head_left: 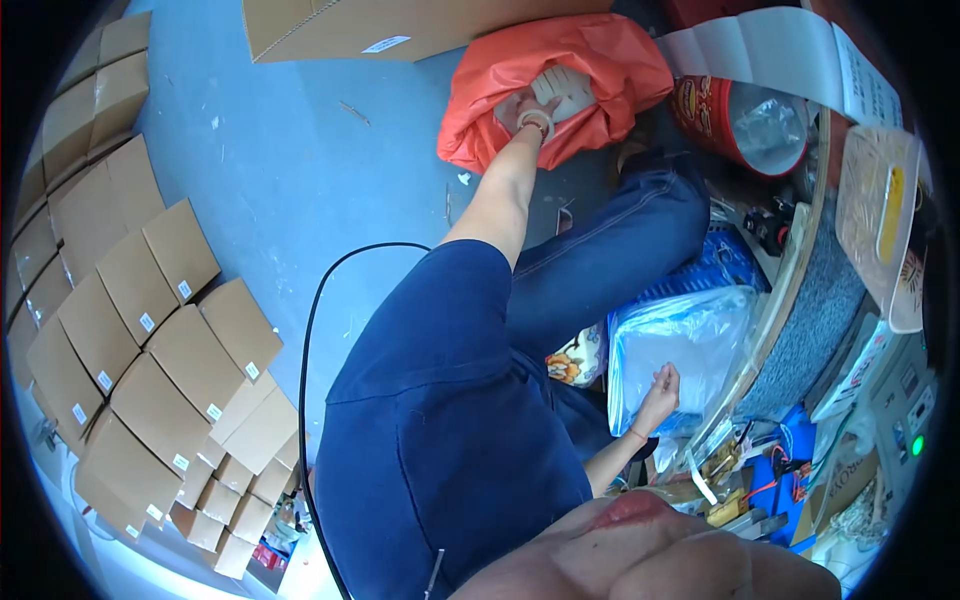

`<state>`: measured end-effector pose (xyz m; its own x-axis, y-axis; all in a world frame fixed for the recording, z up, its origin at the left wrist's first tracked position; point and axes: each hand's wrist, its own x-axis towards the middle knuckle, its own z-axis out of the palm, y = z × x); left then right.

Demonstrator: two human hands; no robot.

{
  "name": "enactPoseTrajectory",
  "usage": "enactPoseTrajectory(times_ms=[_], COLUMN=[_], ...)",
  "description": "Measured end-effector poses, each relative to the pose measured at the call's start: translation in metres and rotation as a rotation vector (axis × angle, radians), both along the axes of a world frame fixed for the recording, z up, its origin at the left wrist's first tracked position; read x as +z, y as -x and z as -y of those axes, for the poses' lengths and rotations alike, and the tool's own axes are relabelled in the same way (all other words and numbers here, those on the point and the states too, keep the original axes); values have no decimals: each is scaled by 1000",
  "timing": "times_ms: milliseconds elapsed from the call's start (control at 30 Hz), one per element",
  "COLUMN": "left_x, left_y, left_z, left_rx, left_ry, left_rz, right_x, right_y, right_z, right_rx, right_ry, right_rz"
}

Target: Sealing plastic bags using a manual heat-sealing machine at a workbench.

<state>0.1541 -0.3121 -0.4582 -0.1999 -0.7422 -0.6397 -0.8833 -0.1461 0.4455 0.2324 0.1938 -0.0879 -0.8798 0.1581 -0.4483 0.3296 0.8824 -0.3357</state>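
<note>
Well, from the head camera, looking down over our own body in dark blue clothes, we had our left hand point(533, 113) stretched far forward and pushed into the mouth of an orange plastic bag point(560, 85) that lay on the blue floor point(280, 170). A roll of tape point(538, 124) sat around that wrist like a bangle, and the fingers were down among pale packets point(562, 88) inside the bag; we could not tell how far the hand was closed or whether it had hold of one yet. Our right hand point(660, 385) hung low beside the knee, fingers loosely curled and holding nothing, just against a clear plastic-wrapped bundle point(675, 345) resting on a blue crate point(725, 265). Off to the left stood rows of closed cardboard boxes point(150, 340), each with a small white label, and a bigger carton point(400, 25) lay beyond the bag. A black cable point(310, 330) looped across the floor. We judged this to be the fetching step: reaching into the bag for a packet. The next move seemed to call for a firm pinch on one packet and a clean lift out past the crumpled orange rim without dragging the bag along.
</note>
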Motion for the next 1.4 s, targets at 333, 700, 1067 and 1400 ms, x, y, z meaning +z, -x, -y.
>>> enactPoseTrajectory(times_ms=[333,700,1067,1400], left_x=[-22,298,511,498], left_y=[-79,-107,-101,-82], left_z=[31,26,-72,-107], left_rx=[8,-465,-1924,-941], left_ry=[38,-378,1105,-944], left_rz=[-213,-609,-1106,-973], right_x=[6,121,124,153], right_y=[-3,-7,-3,-20], right_z=[14,98,180,143], right_rx=[75,-157,-719,-145], right_ry=[-32,277,1687,1535], right_rz=[52,-232,349,-164])
